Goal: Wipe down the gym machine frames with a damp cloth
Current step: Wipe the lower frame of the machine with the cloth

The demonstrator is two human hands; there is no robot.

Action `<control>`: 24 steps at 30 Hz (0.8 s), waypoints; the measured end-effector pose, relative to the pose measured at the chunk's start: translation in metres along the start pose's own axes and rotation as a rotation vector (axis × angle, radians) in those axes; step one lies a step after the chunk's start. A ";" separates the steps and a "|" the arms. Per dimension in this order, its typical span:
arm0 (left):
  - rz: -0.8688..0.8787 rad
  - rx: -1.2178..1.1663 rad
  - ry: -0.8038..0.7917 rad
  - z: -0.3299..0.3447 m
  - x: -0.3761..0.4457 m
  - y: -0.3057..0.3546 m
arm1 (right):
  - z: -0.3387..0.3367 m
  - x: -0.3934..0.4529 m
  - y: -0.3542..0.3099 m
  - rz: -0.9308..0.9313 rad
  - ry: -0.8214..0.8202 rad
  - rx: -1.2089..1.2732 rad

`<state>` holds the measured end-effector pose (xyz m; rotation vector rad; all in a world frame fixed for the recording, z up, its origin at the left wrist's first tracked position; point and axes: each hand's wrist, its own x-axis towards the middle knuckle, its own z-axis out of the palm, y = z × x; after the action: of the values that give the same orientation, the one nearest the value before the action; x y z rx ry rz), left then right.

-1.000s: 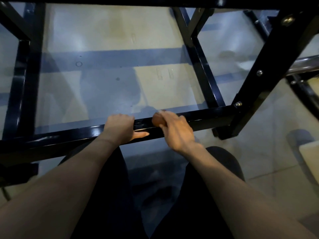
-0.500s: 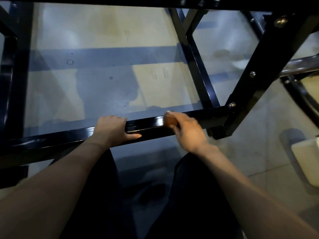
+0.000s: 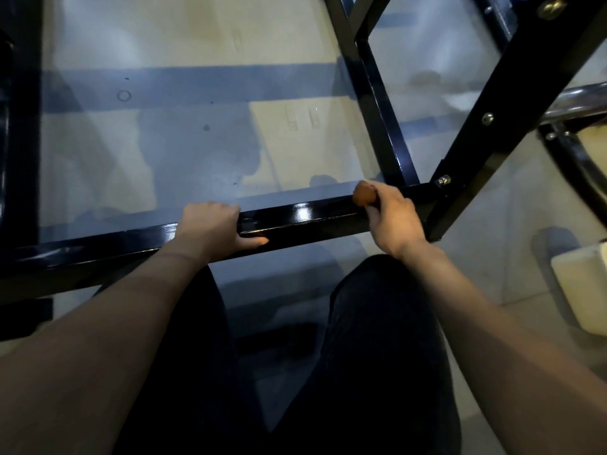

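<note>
Cloth (image 3: 363, 193) bunched in right hand's (image 3: 392, 218) curled fingers (image 3: 377, 205), pressed on bar (image 3: 305, 218) near right corner joint; left hand (image 3: 210, 226) grips bar mid-frame.

Your forearms (image 3: 108, 323) are bare, no sleeves in view; your legs wear dark, near-black trousers (image 3: 377, 372). No rings visible.

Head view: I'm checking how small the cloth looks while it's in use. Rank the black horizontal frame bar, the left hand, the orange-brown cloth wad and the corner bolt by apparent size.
1. black horizontal frame bar
2. left hand
3. orange-brown cloth wad, mostly hidden in the right hand, so its true size is unsure
4. corner bolt
</note>
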<state>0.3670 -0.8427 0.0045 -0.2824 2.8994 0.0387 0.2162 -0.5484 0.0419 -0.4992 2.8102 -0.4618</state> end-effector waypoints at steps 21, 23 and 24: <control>-0.009 -0.017 -0.050 0.000 -0.001 0.000 | -0.020 -0.003 0.040 -0.066 -0.058 0.040; -0.007 -0.016 -0.049 0.000 0.001 0.000 | -0.025 0.016 0.042 0.127 0.004 0.088; -0.003 -0.017 -0.050 0.000 0.001 -0.001 | -0.023 0.021 0.035 0.161 0.013 0.117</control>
<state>0.3662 -0.8438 0.0046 -0.2847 2.8502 0.0685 0.1799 -0.5192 0.0466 -0.2439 2.7868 -0.5927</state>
